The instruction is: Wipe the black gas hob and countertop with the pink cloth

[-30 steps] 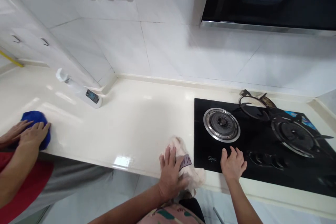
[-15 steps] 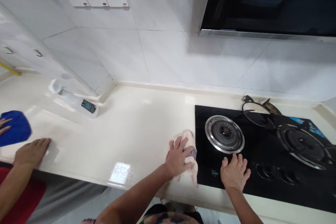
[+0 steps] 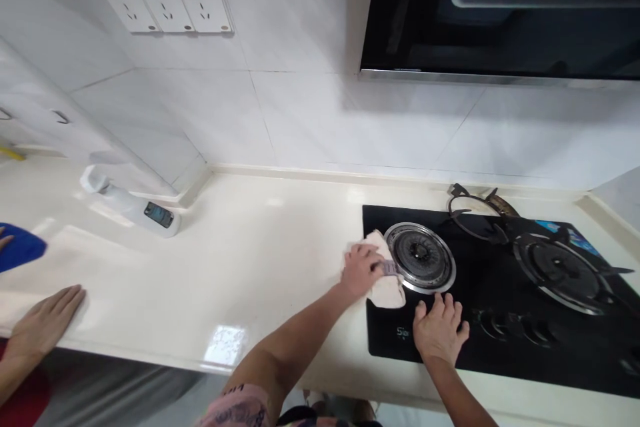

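Hand of a co-worker (image 3: 45,320) lies open on the cream surface (image 3: 250,227) at far left, a blue cloth (image 3: 17,247) at its 11 o'clock; beyond, a white spray bottle (image 3: 130,208) lies on its side. Left hand (image 3: 357,271) clamps an off-white cloth (image 3: 387,293) on the black glass hob (image 3: 500,360), touching the steel burner (image 3: 420,257) at 9 o'clock; right hand (image 3: 440,330) rests open at 6 o'clock

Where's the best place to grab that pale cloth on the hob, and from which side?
From above and the near side, at the bunched middle of the pale cloth, where the left hand presses down. It lies folded flat on the black glass hob, so a top-down grip gathers it easily, while the steel burner ring crowds one side.
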`<state>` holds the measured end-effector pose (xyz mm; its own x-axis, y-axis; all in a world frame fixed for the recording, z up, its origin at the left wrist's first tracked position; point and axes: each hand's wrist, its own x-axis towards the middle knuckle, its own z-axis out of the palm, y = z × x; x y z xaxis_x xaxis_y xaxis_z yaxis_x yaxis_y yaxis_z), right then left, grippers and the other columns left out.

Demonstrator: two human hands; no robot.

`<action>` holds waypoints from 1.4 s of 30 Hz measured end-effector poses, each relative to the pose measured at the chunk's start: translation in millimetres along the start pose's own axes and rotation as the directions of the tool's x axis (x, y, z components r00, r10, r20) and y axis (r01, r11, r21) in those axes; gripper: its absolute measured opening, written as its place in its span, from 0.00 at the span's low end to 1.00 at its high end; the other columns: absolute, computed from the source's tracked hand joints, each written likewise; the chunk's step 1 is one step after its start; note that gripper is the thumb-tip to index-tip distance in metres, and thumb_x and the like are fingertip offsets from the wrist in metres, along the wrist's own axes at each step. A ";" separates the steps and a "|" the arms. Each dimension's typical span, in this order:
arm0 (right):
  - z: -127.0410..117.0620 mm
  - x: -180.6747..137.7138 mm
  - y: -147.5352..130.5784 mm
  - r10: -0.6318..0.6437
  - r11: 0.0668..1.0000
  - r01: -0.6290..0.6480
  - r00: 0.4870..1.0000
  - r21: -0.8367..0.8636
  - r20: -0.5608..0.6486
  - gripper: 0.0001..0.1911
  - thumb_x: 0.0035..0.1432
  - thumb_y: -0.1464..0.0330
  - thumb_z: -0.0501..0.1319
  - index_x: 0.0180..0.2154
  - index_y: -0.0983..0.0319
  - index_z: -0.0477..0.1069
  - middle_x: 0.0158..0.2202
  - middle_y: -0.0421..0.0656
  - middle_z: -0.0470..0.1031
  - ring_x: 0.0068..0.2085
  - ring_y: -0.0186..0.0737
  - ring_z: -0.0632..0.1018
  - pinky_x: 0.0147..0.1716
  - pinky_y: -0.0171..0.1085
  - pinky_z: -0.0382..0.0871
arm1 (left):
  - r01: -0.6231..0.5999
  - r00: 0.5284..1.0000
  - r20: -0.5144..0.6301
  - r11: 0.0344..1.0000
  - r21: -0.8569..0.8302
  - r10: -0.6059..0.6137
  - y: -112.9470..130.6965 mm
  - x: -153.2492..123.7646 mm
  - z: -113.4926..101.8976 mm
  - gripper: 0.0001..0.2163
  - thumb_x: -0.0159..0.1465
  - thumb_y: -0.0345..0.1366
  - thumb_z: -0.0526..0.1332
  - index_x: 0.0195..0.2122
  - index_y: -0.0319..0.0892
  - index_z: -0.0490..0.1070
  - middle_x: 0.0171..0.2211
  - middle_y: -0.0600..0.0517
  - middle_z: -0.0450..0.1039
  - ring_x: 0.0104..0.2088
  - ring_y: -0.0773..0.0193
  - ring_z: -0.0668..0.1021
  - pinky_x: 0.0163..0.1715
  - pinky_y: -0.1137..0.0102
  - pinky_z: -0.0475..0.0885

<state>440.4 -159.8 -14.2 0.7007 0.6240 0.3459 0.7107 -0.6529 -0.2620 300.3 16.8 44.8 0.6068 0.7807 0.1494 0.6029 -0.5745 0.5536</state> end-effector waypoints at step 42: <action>19.6 2.2 2.4 0.006 0.995 0.015 0.979 0.101 -0.206 0.35 0.64 0.55 0.51 0.71 0.55 0.62 0.61 0.59 0.75 0.62 0.75 0.72 0.53 0.77 0.63 | 0.124 0.990 -0.079 0.987 0.102 -0.116 -58.8 137.1 -1.7 0.25 0.61 0.48 0.68 0.60 0.53 0.74 0.68 0.48 0.65 0.69 0.38 0.60 0.67 0.38 0.53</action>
<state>444.8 -151.6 -31.6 0.6775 0.5180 0.5222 0.7236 -0.5968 -0.3467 347.1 158.0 34.1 0.4903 0.8589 0.1483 0.7229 -0.4957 0.4814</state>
